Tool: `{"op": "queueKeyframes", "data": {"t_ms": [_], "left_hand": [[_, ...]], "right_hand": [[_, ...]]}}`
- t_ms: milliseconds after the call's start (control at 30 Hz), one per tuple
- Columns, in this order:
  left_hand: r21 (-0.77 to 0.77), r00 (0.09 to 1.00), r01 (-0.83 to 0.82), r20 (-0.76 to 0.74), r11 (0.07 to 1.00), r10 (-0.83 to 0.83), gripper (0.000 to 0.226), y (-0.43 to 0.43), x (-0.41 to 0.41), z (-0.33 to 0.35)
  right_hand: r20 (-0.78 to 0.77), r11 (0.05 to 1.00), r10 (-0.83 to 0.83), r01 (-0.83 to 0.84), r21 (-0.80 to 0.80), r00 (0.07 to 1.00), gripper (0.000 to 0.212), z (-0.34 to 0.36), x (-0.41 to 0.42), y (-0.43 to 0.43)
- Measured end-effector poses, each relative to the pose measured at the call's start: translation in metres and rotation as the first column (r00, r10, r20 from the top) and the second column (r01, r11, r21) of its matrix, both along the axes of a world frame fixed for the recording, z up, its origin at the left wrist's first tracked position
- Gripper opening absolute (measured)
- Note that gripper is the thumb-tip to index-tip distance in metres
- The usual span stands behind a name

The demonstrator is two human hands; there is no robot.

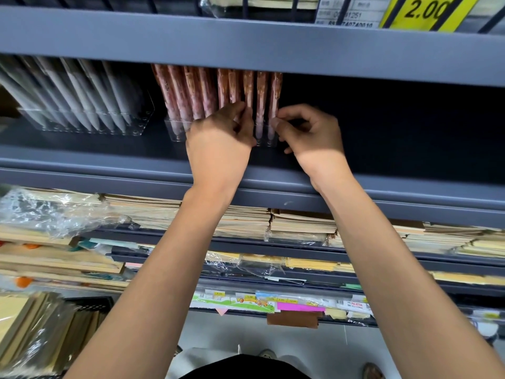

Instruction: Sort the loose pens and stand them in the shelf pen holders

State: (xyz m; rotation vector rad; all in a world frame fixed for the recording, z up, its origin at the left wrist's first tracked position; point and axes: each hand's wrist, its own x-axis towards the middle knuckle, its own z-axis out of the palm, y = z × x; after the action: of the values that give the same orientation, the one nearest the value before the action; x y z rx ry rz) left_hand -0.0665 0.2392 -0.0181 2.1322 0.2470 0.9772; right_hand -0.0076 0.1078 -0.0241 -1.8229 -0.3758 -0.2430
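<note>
Room: a shop aisle with grey metal racks; stacks of paper books (300, 222) lie on the rack below and a yellow price tag (426, 12) hangs up top.
Shelf (382, 160): flat, dark and hard, with low head room under the next board, so the pens have to go in at a tilt.
Grey pens (82, 88): they lean in their own clear tray on the left, well apart from the hands.
Clear holder (175, 129): a see-through plastic tray on the shelf. It looks light and may slide if pushed.
Pink pens (191, 88): they stand in rows in the clear holder, tips down.
Left hand (218, 143): its fingers are curled and pinch a pen near the middle of the row.
Right hand (311, 135): thumb and finger pinch the last pen on the right end.
How a pen feels: I think it is light, stiff, smooth and a bit slippery.
Where to hold: low on the body, just above the tray, so the tip can find its hole.
</note>
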Motion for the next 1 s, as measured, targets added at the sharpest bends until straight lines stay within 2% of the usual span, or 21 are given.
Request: {"op": "queueKeyframes", "data": {"t_ms": [567, 767, 900, 1000], "left_hand": [[-0.07, 0.999, -0.018, 0.039, 0.997, 0.02, 0.021, -0.002, -0.001, 0.001], [-0.071, 0.994, -0.05, 0.097, 0.996, 0.057, 0.019, 0.0, -0.005, 0.0], [-0.18, 0.99, -0.089, 0.091, 0.98, 0.107, 0.02, 0.01, -0.008, -0.002], [-0.167, 0.987, -0.114, 0.09, 0.979, 0.13, 0.019, 0.016, -0.01, -0.002]], "right_hand": [[-0.014, 1.0, 0.006, -0.005, 0.014, 1.0, 0.014, -0.003, 0.003, -0.001], [-0.014, 1.0, 0.017, -0.016, 0.025, 1.0, 0.013, -0.003, 0.003, -0.001], [-0.007, 0.999, 0.023, -0.023, 0.028, 1.0, 0.017, -0.004, 0.003, -0.002], [-0.001, 0.999, 0.022, -0.022, 0.031, 1.0, 0.017, -0.004, 0.003, -0.002]]}}
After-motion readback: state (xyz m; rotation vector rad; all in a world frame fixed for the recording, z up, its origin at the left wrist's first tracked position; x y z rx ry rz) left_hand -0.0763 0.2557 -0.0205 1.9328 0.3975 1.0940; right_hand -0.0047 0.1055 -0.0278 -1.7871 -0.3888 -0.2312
